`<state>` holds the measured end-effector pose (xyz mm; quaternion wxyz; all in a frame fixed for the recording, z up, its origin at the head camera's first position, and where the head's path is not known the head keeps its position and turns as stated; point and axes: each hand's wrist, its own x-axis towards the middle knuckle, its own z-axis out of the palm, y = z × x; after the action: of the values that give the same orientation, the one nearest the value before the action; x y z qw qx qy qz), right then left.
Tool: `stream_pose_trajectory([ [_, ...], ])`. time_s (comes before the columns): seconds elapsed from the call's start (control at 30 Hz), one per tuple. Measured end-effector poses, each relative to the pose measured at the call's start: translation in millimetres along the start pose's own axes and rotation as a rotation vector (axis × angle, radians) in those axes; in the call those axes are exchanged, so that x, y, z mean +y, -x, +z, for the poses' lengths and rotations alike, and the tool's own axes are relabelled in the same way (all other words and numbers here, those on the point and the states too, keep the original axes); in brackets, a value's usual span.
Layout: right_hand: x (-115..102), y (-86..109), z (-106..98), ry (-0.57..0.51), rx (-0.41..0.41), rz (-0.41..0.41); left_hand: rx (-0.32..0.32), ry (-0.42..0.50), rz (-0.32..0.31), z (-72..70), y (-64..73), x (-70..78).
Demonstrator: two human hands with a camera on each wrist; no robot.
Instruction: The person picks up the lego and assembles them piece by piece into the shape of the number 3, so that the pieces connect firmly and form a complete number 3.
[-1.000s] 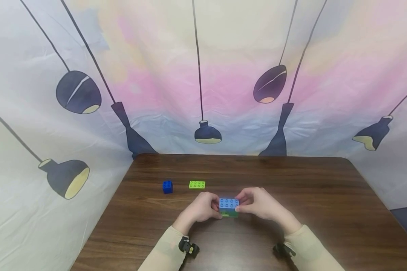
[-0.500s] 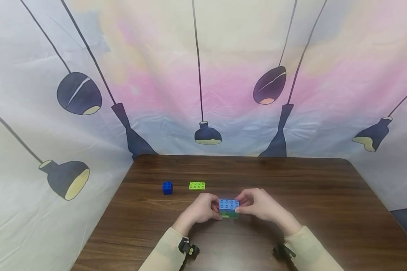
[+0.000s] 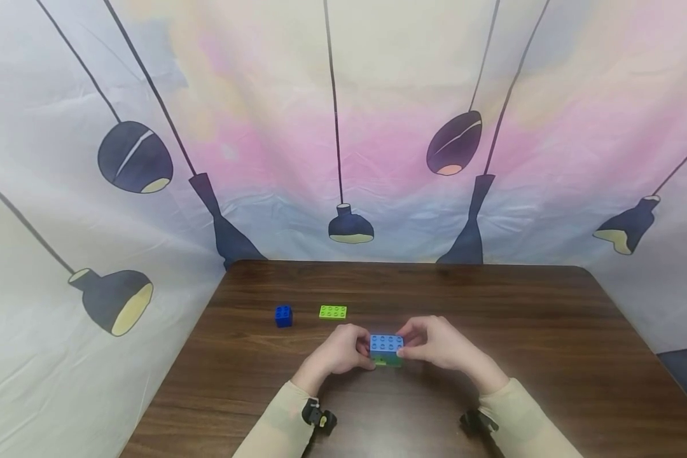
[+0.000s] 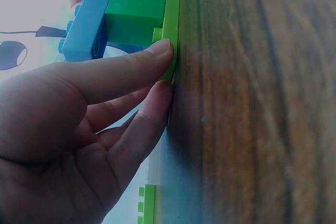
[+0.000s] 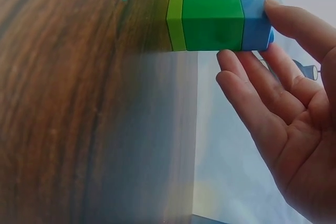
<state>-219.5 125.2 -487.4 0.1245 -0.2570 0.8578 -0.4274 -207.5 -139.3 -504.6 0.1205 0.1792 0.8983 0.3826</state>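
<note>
A pastel, lamp-printed backdrop [image 3: 252, 95] rises behind a brown wood counter [image 3: 492, 299]. The left hand [image 3: 340, 352] has its fingers clamped on the left end of a lime flat brick [image 4: 172, 19], the base of a toy-brick stack [image 3: 386, 350] on the counter. The right hand's [image 3: 437, 343] fingers pinch the right end of the light-blue brick [image 5: 254, 22] on top. A green brick [image 5: 212, 22] sits between. Beyond, leftward, lie a second lime flat brick [image 3: 333, 312] and, farther left, a dark-blue brick [image 3: 283, 316].
</note>
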Motion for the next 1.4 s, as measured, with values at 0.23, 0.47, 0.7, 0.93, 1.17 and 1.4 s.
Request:
stream_pose_trajectory([
  [0.23, 0, 0.4, -2, -0.001, -0.030, -0.032, -0.002, 0.007, 0.000, 0.5, 0.7, -0.5],
  [0.47, -2, 0.9, -4, 0.006, -0.028, -0.033, -0.003, 0.011, 0.006, 0.2, -1.7, -1.2],
  [0.7, -1, 1.6, -3, 0.016, -0.018, -0.028, -0.050, 0.018, 0.013, -4.8, -2.4, -1.9],
  [0.93, -2, 1.2, -3, 0.022, -0.011, -0.023, -0.067, 0.019, 0.052, -20.9, 0.0, -6.1],
  [1.17, -3, 0.3, -2, 0.031, -0.005, -0.009, 0.065, 0.007, 0.035, -58.2, 9.1, -17.1],
  [1.4, -3, 0.4, -1, 0.034, -0.004, 0.001, 0.291, 0.037, -0.002, -104.1, 28.9, -38.6],
])
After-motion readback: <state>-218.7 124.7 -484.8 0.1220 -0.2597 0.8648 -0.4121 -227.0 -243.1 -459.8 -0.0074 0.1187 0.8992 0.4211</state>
